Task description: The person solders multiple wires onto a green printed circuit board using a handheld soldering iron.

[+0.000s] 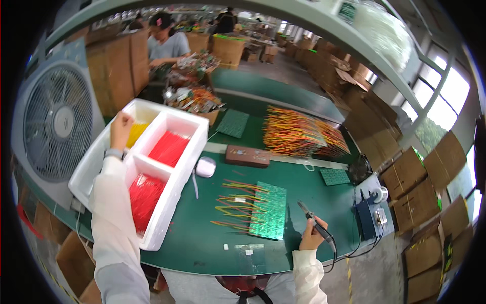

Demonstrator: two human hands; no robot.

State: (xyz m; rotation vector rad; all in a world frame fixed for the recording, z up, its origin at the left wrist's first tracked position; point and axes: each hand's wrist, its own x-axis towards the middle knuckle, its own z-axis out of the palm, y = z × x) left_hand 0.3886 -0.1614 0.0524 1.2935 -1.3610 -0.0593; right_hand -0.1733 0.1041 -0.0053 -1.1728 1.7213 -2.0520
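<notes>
Pale cream sleeves (114,218) reach forward from the lower edge. The left hand (121,130) is curled over thin yellow wires (137,133) in a white foam box (185,177) with compartments, two holding red wires (170,147); whether it pinches any cannot be told. The right hand (312,235) grips a black-handled soldering iron (323,231), its tip just right of a shiny green rectangular circuit-board panel (271,207). That panel lies mid-bench (197,253), red-and-yellow wires (235,209) jutting from its left side. If hot, the tip could scorch the board should the right hand drift left; a sleeve sweeping across could snag those wires. The box's raised divider stands between the left hand and the panel. Beyond lie a brown oblong case (247,156) and heaped orange-yellow wires (291,131); a blue box-shaped unit (365,220) sits right, a grey fan (61,121) left.
</notes>
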